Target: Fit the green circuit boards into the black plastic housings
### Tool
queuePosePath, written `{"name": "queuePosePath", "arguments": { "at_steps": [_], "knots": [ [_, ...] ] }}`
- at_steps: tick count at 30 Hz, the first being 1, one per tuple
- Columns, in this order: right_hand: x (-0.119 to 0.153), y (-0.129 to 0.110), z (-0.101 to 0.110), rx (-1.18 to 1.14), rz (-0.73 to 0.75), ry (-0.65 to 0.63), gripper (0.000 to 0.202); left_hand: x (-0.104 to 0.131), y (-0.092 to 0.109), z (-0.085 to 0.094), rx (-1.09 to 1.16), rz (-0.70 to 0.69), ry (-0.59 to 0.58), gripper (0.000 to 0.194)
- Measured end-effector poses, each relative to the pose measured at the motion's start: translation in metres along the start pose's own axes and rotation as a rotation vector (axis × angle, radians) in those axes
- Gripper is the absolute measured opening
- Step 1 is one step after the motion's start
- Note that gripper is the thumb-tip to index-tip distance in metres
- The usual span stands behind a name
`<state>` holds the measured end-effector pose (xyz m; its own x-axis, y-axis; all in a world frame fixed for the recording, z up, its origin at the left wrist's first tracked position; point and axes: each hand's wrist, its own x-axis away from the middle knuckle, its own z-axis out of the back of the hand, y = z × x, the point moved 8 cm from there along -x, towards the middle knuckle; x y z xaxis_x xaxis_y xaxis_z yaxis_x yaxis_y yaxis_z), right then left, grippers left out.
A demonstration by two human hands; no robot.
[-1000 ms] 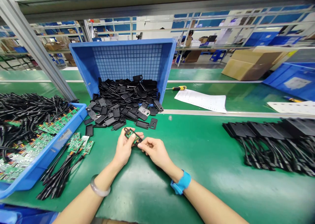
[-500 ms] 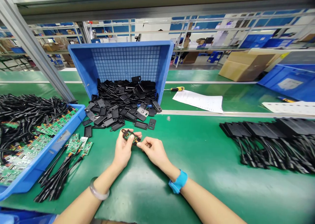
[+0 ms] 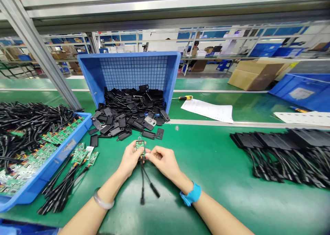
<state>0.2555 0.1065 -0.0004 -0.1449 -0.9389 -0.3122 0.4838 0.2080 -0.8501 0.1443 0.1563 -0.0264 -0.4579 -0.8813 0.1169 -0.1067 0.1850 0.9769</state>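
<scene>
My left hand (image 3: 131, 161) is closed around a small black plastic case (image 3: 144, 145), its thumb pressing on the green circuit board (image 3: 140, 144) set in it. From the case's near end hang two black cables (image 3: 143, 183) with plugs. My right hand (image 3: 163, 161) pinches at the lower right edge of the case, close to where the wires come in; its fingertips partly hide that spot. Just beyond my hands lies a pile of black case halves (image 3: 123, 121), spilling from a tipped blue crate (image 3: 176, 73).
To the left, a blue tray (image 3: 74, 135) holds many cabled boards, with more cabled boards (image 3: 79, 154) beside it. Cased units with cables (image 3: 273, 142) lie in a row at right. A screwdriver (image 3: 186, 97) and paper sheet (image 3: 208, 110) lie behind, near a cardboard box (image 3: 255, 75).
The case has turned from lying slantwise to pointing away from me, and its two cables now show hanging toward me. Both hands stay on it. The camera view has tilted up slightly.
</scene>
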Motion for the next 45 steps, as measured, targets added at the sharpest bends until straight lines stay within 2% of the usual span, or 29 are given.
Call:
{"name": "queuePosePath", "arguments": {
  "at_steps": [3,6,11,23,33,39,41,43,45],
  "knots": [
    [0.002,-0.016,0.013,0.173,0.256,0.085,0.02,0.001,-0.008,-0.01,-0.172,0.029,-0.114,0.025],
    [0.006,-0.022,0.012,0.37,0.448,0.063,0.024,0.001,-0.016,-0.016,-0.296,0.033,-0.191,0.017],
    [0.007,-0.022,0.006,0.52,0.528,0.034,0.025,-0.001,-0.024,-0.015,-0.445,0.007,-0.2,0.013],
    [0.006,-0.016,0.004,0.467,0.474,0.004,0.02,0.001,-0.019,-0.016,-0.628,-0.036,-0.176,0.018],
    [0.003,-0.013,0.005,0.428,0.446,-0.019,0.02,0.001,-0.02,-0.015,-0.647,-0.028,-0.185,0.019],
    [0.005,-0.016,-0.007,0.604,0.47,-0.106,0.024,-0.001,-0.023,-0.017,-0.656,-0.015,-0.211,0.016],
    [0.004,-0.013,-0.009,0.586,0.421,-0.141,0.021,-0.002,-0.024,-0.016,-0.615,0.012,-0.206,0.016],
    [-0.005,-0.001,-0.004,0.54,0.269,-0.167,0.017,-0.004,-0.025,-0.011,-0.538,0.051,-0.168,0.016],
    [-0.021,0.019,0.013,0.554,0.088,-0.142,0.014,-0.006,-0.026,-0.007,-0.446,0.079,-0.121,0.016]
  ]
}}
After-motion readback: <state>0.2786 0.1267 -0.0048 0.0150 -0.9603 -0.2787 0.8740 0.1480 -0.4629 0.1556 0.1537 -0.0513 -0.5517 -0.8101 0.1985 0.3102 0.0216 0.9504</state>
